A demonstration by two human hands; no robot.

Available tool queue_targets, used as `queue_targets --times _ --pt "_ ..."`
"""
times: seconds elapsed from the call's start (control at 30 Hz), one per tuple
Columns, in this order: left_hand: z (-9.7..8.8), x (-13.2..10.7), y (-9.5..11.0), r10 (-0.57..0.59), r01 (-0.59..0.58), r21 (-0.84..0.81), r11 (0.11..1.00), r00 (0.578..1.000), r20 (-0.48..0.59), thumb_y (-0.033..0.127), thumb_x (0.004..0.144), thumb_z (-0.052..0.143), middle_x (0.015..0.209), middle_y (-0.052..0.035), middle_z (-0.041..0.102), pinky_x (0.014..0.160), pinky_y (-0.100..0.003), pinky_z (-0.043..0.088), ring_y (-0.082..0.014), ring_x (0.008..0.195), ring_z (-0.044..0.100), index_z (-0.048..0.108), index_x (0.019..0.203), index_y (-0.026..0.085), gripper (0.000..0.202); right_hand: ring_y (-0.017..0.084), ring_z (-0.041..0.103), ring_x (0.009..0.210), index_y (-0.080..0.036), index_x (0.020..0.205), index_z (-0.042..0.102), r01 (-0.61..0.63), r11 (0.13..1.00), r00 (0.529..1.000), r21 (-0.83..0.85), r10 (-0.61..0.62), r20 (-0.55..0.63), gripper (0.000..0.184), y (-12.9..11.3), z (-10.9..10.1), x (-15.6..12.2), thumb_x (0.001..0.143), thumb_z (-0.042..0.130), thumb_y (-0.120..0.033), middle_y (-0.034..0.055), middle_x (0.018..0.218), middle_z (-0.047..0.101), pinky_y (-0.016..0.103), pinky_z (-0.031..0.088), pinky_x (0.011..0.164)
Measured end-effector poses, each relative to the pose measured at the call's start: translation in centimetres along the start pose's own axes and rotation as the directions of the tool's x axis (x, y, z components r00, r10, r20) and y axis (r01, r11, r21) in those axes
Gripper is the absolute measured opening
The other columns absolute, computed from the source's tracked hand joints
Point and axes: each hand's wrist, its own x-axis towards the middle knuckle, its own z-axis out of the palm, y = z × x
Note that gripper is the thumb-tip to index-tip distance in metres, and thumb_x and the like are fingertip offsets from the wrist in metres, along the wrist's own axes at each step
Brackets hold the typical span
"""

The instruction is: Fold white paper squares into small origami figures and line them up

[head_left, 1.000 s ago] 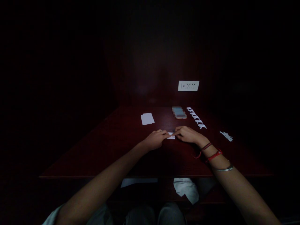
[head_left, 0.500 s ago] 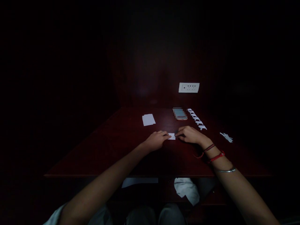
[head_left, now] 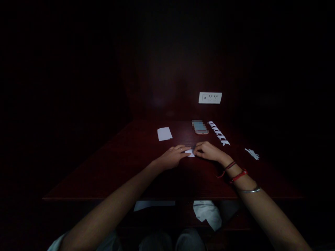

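Note:
A small folded piece of white paper [head_left: 191, 153] lies on the dark red table between my hands. My left hand [head_left: 173, 156] reaches over its left side, with the fingers stretched out and the thumb apart, resting on the paper. On the paper's right edge, my right hand [head_left: 208, 151] is closed, its thumb and fingertips pinching that side. The exact fold under the fingertips is too small to make out.
Flat white sheets [head_left: 164, 134] lie at the back left of the table [head_left: 110, 174]. A phone [head_left: 200, 127] and a row of folded paper pieces [head_left: 218, 132] are behind my right hand. Paper strips [head_left: 252, 153] lie farther right. Below the tabletop hangs a pale cloth [head_left: 208, 213].
My left fingers have stretched farther out across the paper, and the right hand has drawn in a little against its right edge. The whole view has shifted slightly.

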Motion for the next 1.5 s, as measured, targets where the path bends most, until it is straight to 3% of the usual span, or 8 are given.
queue_targets --times 0.17,0.33,0.57,1.0,1.5 --pt "0.2 -0.1 -0.6 0.059 -0.058 -0.034 0.998 0.997 0.042 0.002 0.074 0.03 0.124 0.0037 0.033 0.09 -0.029 0.022 -0.0118 0.115 0.024 0.025 0.121 0.029 0.055 0.009 0.05 0.065 -0.014 0.072 0.061 -0.078 0.996 0.996 0.051 0.08 -0.036 0.017 0.3 0.6 0.3 0.069 0.045 -0.017 0.003 0.07 0.057 0.019 0.035 0.063" --pt "0.0 -0.1 -0.5 0.075 -0.075 -0.001 0.997 0.996 0.041 0.003 0.073 0.031 0.124 0.004 0.034 0.093 -0.036 0.015 -0.0129 0.118 0.018 0.023 0.121 0.03 0.056 0.009 0.051 0.064 -0.013 0.066 0.06 -0.231 0.962 0.972 0.145 0.235 -0.009 0.015 0.6 1.0 0.6 0.065 0.047 -0.018 0.0018 0.068 0.059 0.019 0.036 0.062" --pt "-0.3 0.1 -0.1 0.048 -0.05 0.033 0.998 0.996 0.075 0.004 0.076 0.03 0.124 0.0049 0.034 0.091 -0.036 0.019 -0.0138 0.117 0.021 0.023 0.12 0.033 0.053 0.009 0.05 0.06 -0.015 0.063 0.059 -0.389 0.893 0.92 0.226 0.392 0.032 0.015 0.5 1.1 0.9 0.062 0.047 -0.023 -0.0007 0.063 0.058 0.018 0.035 0.057" --pt "0.4 0.5 -0.2 0.006 -0.004 -0.03 1.0 0.998 0.059 0.0 0.069 0.031 0.124 0.0005 0.033 0.085 -0.028 0.027 -0.0134 0.112 0.031 0.027 0.12 0.028 0.058 0.006 0.042 0.047 -0.014 0.059 0.059 -0.517 0.812 0.852 0.273 0.519 0.068 0.019 1.3 2.0 1.3 0.058 0.049 -0.03 -0.003 0.05 0.05 0.016 0.028 0.043" --pt "0.3 0.7 0.1 -0.01 0.013 -0.062 0.998 0.999 0.045 0.001 0.067 0.032 0.119 0.0021 0.037 0.083 -0.026 0.029 -0.0137 0.106 0.036 0.03 0.117 0.029 0.058 0.009 0.048 0.051 -0.015 0.061 0.06 -0.609 0.768 0.791 0.199 0.607 0.076 0.019 0.4 1.7 1.8 0.059 0.052 -0.032 0.0003 0.056 0.057 0.017 0.031 0.044"
